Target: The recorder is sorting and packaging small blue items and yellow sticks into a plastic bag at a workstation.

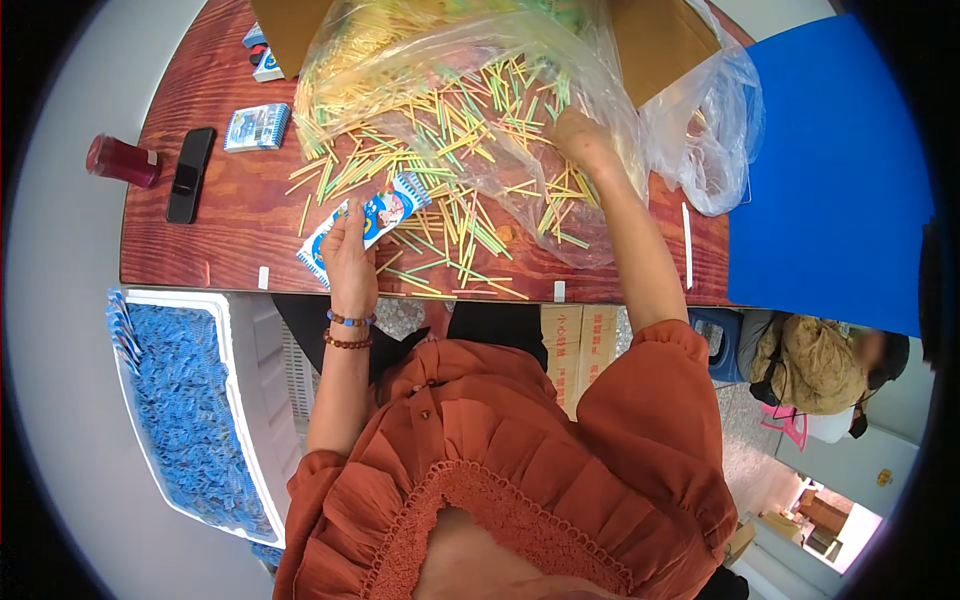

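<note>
The left hand [348, 258] has its grip clamped on a flat blue-and-white packet [365, 226], held tilted just above the front part of the wooden tabletop [230, 230]. The right hand [582, 140] is pushed into the mouth of a large clear plastic bag [450, 60]; whether its grip is together or apart I cannot tell (the film blurs the fingers). Thin yellow and green sticks [440, 170] spill from the bag in a heap between the 2 hands. Farther left on the tabletop lie a black phone [189, 173], a red bottle [122, 160] on its side and another blue packet [257, 127]. A white crate [245, 360] of blue packets sits below the tabletop's edge.
</note>
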`<state>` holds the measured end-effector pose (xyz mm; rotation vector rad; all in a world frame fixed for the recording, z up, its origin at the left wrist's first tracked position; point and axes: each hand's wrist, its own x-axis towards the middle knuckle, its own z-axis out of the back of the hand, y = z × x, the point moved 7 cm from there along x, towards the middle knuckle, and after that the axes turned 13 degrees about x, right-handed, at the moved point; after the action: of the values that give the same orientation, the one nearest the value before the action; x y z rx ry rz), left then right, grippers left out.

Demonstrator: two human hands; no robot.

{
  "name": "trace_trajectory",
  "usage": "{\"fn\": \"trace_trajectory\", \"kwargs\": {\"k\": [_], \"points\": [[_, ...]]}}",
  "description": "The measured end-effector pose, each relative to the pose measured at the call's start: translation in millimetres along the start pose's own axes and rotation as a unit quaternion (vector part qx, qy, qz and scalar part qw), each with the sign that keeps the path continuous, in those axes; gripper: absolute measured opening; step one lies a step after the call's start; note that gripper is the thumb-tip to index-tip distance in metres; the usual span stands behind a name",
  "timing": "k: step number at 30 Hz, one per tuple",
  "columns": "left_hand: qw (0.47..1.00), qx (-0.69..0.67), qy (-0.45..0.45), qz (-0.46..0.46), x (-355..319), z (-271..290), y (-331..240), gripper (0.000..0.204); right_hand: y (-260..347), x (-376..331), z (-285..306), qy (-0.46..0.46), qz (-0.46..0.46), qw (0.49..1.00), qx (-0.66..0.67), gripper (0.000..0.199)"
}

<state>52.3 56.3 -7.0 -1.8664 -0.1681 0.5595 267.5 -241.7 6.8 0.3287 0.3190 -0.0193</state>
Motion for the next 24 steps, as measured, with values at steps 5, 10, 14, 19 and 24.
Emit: {"fn": "trace_trajectory", "kwargs": {"k": [5, 10, 14, 19, 24], "points": [[1.0, 0.005, 0.014, -0.01, 7, -6, 5, 0.029, -59, 39, -26, 0.01, 0.127, 0.992, -0.023, 0.04], [1.0, -0.001, -0.006, 0.005, -2, -3, -2, 0.03, -59, -26, 10, -0.063, 0.117, 0.927, 0.349, 0.041], [1.0, 0.006, 0.014, -0.003, 1, -3, 4, 0.028, -59, -45, 19, -0.069, 0.118, 0.857, 0.497, 0.034], [1.0, 0.002, 0.007, 0.01, -2, -11, 6, 0.026, -23, -60, -11, -0.049, 0.086, 0.687, 0.72, 0.022], [1.0, 0.012, 0.013, 0.011, -5, -15, 4, 0.026, -22, -58, -49, -0.051, 0.155, 0.81, 0.563, 0.026]]}}
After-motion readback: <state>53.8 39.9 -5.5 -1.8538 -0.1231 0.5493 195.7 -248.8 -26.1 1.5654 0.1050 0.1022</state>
